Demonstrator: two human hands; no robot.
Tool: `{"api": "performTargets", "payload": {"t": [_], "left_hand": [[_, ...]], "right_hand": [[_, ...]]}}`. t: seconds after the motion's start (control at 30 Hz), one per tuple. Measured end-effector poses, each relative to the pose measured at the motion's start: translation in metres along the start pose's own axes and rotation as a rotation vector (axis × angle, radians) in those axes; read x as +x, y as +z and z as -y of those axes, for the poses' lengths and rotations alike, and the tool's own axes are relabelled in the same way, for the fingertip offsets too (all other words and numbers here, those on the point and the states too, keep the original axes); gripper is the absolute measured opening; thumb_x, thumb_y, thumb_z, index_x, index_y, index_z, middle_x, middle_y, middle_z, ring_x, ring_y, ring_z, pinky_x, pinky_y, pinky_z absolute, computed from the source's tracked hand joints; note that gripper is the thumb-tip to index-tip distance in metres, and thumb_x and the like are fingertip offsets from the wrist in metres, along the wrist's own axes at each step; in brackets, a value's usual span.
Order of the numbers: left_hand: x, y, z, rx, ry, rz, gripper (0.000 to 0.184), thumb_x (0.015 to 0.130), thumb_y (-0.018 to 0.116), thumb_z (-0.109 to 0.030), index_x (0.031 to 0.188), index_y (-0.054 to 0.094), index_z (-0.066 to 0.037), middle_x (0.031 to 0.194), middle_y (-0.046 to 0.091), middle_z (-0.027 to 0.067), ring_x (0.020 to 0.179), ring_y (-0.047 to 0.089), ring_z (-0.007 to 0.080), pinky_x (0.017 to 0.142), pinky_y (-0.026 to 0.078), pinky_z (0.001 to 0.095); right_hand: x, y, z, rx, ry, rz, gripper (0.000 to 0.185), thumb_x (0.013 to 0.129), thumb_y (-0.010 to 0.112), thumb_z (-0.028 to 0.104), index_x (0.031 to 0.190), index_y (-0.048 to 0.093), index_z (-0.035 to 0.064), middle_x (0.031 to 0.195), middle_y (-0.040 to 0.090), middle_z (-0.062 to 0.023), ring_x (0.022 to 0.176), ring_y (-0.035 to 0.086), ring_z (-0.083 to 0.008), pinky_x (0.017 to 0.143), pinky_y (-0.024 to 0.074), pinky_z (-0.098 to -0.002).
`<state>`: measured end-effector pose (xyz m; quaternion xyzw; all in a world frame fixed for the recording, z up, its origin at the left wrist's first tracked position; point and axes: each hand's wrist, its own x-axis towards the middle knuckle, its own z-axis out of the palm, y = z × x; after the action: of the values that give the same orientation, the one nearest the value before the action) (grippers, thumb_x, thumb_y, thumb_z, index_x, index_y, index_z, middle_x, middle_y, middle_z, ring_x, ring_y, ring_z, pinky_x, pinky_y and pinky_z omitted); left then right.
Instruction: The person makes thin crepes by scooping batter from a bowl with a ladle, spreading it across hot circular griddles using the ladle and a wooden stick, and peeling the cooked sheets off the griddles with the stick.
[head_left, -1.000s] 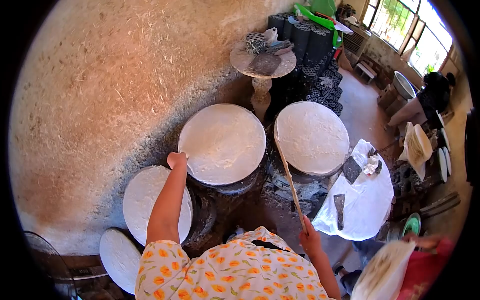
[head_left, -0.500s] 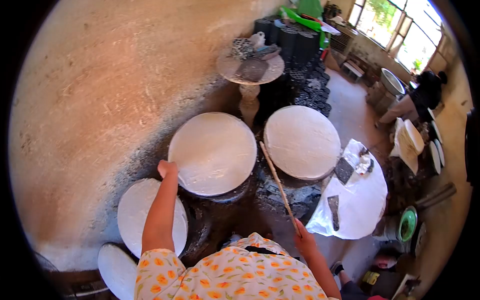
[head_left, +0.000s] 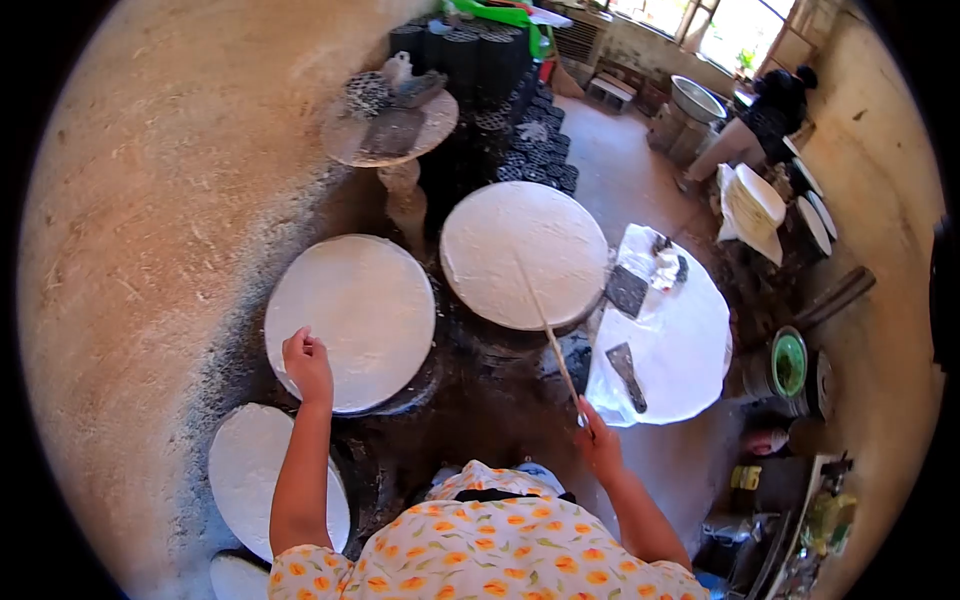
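Note:
My right hand [head_left: 598, 440] is wrapped around one end of a long thin wooden stick [head_left: 558, 352]. The stick's far end reaches over the right white round lid [head_left: 525, 240], on a dark stove-like base; whether it touches is unclear. My left hand [head_left: 308, 365], fingers curled together, is over the left rim of another white round lid [head_left: 365, 310]. Anything inside those fingers is too small to make out. A third white disc [head_left: 255, 470] lies beside my left forearm, with part of one more [head_left: 238, 580] below it.
At right stands a white-covered round table [head_left: 690, 350] with a scraper [head_left: 627, 376] and a dark flat pad [head_left: 627, 291]. Black perforated briquettes [head_left: 540, 150] are stacked behind, near a small pedestal table [head_left: 345, 140]. Another person [head_left: 765, 120] bends near the window. A green basin [head_left: 789, 362] is at right.
The view has swung right, shifting things leftward. My left hand has moved from the lid's lower left edge to over its left part. The stick now reaches over the right lid.

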<state>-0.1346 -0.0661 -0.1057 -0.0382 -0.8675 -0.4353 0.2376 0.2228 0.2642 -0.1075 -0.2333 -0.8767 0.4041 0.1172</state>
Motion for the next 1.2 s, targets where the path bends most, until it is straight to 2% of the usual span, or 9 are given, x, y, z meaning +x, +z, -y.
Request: {"api": "performTargets", "payload": {"t": [0.03,0.07,0.13,0.2,0.27,0.37,0.63,0.97,1.2], "left_hand": [[-0.009,0.007,-0.01,-0.01,0.034,0.071,0.025,0.074,0.058,0.005,0.098,0.062,0.0,0.086,0.053,0.0111,0.071,0.055,0.0239,0.062,0.047,0.0296],[-0.021,0.016,-0.023,-0.017,0.042,0.084,0.025,0.074,0.058,0.005,0.098,0.062,0.0,0.086,0.053,0.0111,0.071,0.055,0.0239,0.062,0.047,0.0296],[-0.049,0.035,-0.054,-0.162,0.22,0.208,0.023,0.074,0.058,0.005,0.096,0.061,0.001,0.09,0.054,0.0126,0.08,0.055,0.0248,0.062,0.047,0.0306],[-0.076,0.061,-0.09,-0.18,0.315,0.306,0.022,0.075,0.06,0.003,0.097,0.06,0.0,0.096,0.055,0.0137,0.085,0.055,0.0235,0.067,0.046,0.0307],[-0.097,0.091,-0.129,-0.153,0.55,0.34,0.024,0.073,0.063,0.0,0.097,0.06,0.0,0.096,0.054,0.015,0.087,0.055,0.0295,0.074,0.046,0.0356],[-0.129,0.141,-0.175,-0.115,0.619,0.475,0.029,0.068,0.067,-0.003,0.095,0.059,0.0,0.097,0.055,0.0154,0.091,0.053,0.0348,0.081,0.043,0.0414],[-0.174,0.216,-0.214,0.171,0.66,0.498,0.041,0.063,0.07,-0.004,0.102,0.056,-0.002,0.106,0.052,0.0153,0.1,0.051,0.0344,0.083,0.042,0.0433],[-0.172,0.231,-0.22,0.3,0.646,0.558,0.035,0.066,0.065,-0.005,0.1,0.056,-0.001,0.113,0.05,0.0148,0.109,0.047,0.0333,0.089,0.038,0.0444],[-0.151,0.237,-0.201,0.177,0.939,0.577,0.029,0.065,0.061,0.0,0.093,0.053,-0.001,0.109,0.051,0.0154,0.102,0.049,0.0333,0.086,0.038,0.0449]], "right_hand": [[0.0,-0.004,-0.011,0.146,0.167,0.055,0.065,0.084,0.045,-0.004,0.142,0.034,0.0241,0.069,0.058,-0.0062,0.052,0.056,-0.0139,0.045,0.0453,-0.0278],[0.002,-0.014,-0.01,0.147,0.177,0.043,0.065,0.084,0.045,-0.004,0.142,0.034,0.0241,0.069,0.058,-0.0062,0.052,0.056,-0.0139,0.045,0.0453,-0.0278],[0.01,-0.036,-0.005,0.326,0.505,0.026,0.068,0.084,0.043,-0.003,0.144,0.03,0.0278,0.068,0.058,-0.0037,0.048,0.054,-0.011,0.044,0.0458,-0.0267],[0.013,-0.059,-0.021,0.441,0.585,0.036,0.071,0.085,0.042,-0.004,0.145,0.025,0.0307,0.068,0.058,-0.0048,0.047,0.054,-0.0116,0.041,0.0458,-0.0275],[0.011,-0.084,-0.04,0.545,0.646,0.059,0.073,0.085,0.043,-0.005,0.145,0.024,0.0322,0.069,0.058,-0.0049,0.047,0.054,-0.0124,0.041,0.0457,-0.028],[0.0,-0.125,-0.06,0.563,0.742,0.181,0.073,0.085,0.043,-0.006,0.145,0.024,0.0311,0.068,0.058,-0.0048,0.047,0.054,-0.0132,0.041,0.0456,-0.0281],[-0.034,-0.197,-0.125,0.668,0.749,0.53,0.072,0.086,0.044,-0.005,0.146,0.024,0.028,0.068,0.058,-0.0051,0.048,0.055,-0.0121,0.042,0.0453,-0.0266],[0.009,-0.172,-0.122,0.673,0.594,0.739,0.066,0.087,0.045,-0.002,0.144,0.03,0.0286,0.07,0.056,-0.0025,0.052,0.05,-0.0084,0.046,0.0411,-0.0233],[-0.024,-0.203,-0.117,0.731,0.758,0.569,0.068,0.085,0.046,-0.003,0.144,0.03,0.0266,0.069,0.056,-0.0037,0.051,0.05,-0.0097,0.046,0.0417,-0.0242]]}}
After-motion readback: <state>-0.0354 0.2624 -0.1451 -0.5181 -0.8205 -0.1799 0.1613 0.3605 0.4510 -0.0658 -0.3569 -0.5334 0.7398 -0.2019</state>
